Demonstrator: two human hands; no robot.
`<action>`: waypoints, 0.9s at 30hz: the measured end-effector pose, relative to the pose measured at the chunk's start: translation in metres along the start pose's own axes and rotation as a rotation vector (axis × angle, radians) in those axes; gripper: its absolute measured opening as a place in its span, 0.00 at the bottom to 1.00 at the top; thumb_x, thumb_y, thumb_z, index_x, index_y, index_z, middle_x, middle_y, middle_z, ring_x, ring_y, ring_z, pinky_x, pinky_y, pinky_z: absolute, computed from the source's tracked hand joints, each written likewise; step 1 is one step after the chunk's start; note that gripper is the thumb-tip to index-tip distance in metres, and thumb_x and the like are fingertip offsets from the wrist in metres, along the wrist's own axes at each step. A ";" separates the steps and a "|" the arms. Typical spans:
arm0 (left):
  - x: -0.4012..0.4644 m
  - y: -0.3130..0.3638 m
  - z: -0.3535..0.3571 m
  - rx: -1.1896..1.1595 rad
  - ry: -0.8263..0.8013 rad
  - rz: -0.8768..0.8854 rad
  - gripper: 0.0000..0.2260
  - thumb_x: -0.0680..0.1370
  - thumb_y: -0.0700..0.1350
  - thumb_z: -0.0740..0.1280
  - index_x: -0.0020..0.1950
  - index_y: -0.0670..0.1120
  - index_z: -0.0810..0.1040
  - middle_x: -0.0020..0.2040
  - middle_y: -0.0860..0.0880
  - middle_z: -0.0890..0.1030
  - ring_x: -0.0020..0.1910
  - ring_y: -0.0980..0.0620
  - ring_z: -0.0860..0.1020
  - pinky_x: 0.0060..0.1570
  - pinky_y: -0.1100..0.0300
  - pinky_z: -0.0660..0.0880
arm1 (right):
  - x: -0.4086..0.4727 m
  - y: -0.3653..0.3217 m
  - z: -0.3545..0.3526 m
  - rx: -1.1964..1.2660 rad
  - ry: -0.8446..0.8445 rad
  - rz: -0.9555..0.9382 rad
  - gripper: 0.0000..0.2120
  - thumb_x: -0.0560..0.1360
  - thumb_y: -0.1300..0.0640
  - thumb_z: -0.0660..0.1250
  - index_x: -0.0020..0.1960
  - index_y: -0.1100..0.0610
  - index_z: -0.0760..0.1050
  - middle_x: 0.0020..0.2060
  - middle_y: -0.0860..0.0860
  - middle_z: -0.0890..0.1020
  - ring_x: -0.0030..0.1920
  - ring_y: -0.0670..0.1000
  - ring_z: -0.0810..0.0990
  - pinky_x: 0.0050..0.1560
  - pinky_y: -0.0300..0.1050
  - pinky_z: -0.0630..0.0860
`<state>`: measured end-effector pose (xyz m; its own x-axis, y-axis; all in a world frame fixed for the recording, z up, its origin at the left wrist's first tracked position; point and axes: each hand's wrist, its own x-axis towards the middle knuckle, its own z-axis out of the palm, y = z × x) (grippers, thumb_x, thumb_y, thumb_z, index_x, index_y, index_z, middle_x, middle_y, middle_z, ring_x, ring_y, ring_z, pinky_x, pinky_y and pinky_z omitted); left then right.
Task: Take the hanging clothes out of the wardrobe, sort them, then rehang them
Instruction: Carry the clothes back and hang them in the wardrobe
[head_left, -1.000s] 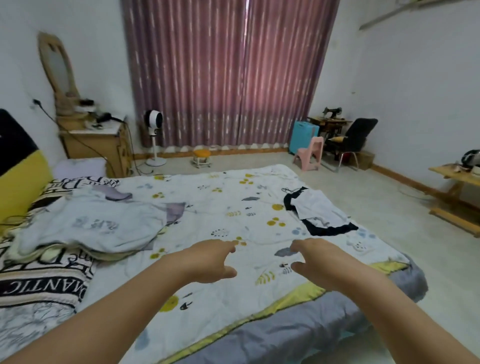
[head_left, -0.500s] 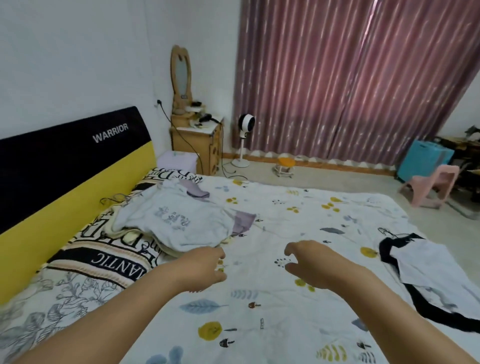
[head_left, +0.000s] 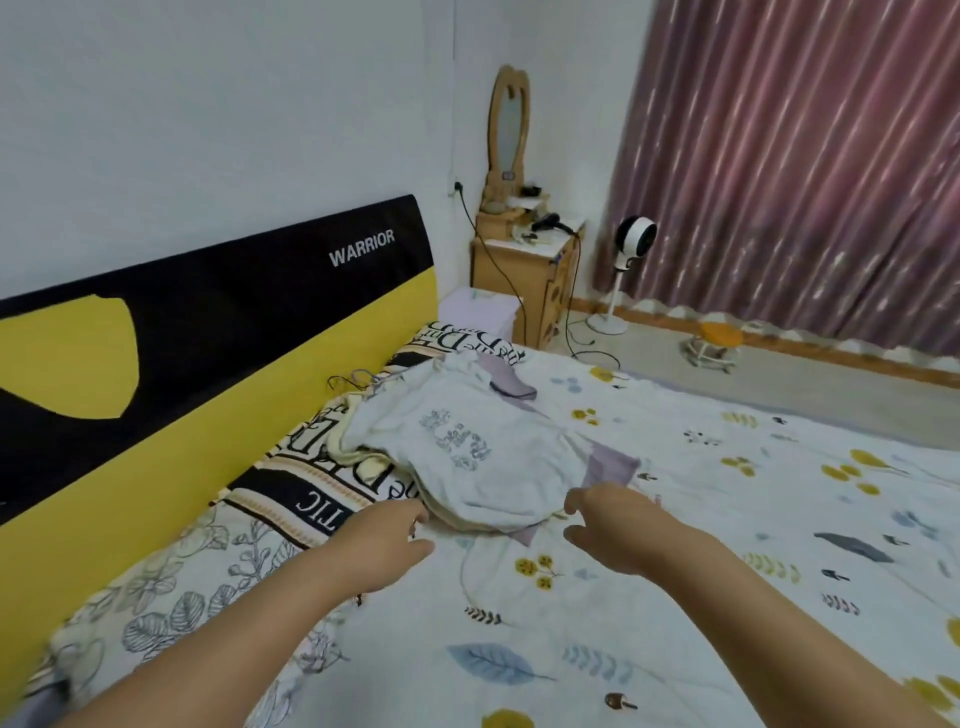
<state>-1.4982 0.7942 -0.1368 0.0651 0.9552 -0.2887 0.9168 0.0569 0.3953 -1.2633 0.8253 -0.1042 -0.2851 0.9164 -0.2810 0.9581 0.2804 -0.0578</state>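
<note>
A heap of clothes lies on the bed near the headboard, topped by a pale shirt with a grey print; purple and cream garments stick out beneath it. Wire hanger hooks poke out at the heap's far left. My left hand reaches to the heap's near edge with loosely curled fingers and holds nothing. My right hand hovers at the heap's near right corner, thumb and fingers apart, nothing in it. No wardrobe is in view.
The bed carries a white patterned sheet and a black lettered blanket along the black and yellow headboard. Beyond stand a wooden dresser with mirror, a standing fan, a small stool and pink curtains.
My view has swung left from the black and white garment to the heap by the headboard. Both hands have moved forward to the heap's near edge.
</note>
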 end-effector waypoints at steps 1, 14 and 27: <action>0.011 -0.010 -0.005 0.001 0.006 -0.014 0.18 0.79 0.50 0.61 0.68 0.48 0.68 0.63 0.49 0.74 0.59 0.51 0.74 0.51 0.62 0.69 | 0.017 -0.007 0.000 -0.002 -0.001 -0.011 0.16 0.80 0.53 0.58 0.64 0.60 0.69 0.60 0.57 0.75 0.60 0.58 0.74 0.55 0.46 0.72; 0.195 -0.168 -0.055 -0.163 0.040 -0.129 0.13 0.80 0.47 0.59 0.64 0.47 0.70 0.59 0.49 0.76 0.56 0.51 0.75 0.53 0.60 0.72 | 0.262 -0.123 0.023 0.080 -0.040 -0.039 0.17 0.80 0.54 0.56 0.67 0.59 0.67 0.63 0.58 0.72 0.63 0.57 0.71 0.60 0.47 0.70; 0.369 -0.284 -0.012 -0.237 0.164 -0.280 0.15 0.81 0.46 0.57 0.66 0.44 0.69 0.63 0.47 0.74 0.58 0.49 0.74 0.55 0.58 0.72 | 0.483 -0.201 0.119 0.125 -0.011 -0.141 0.19 0.81 0.52 0.52 0.70 0.57 0.60 0.66 0.57 0.66 0.64 0.59 0.66 0.59 0.52 0.68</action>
<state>-1.7391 1.1343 -0.3454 -0.2555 0.9260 -0.2779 0.7728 0.3683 0.5169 -1.5908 1.1771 -0.3426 -0.4170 0.8673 -0.2718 0.9047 0.3673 -0.2160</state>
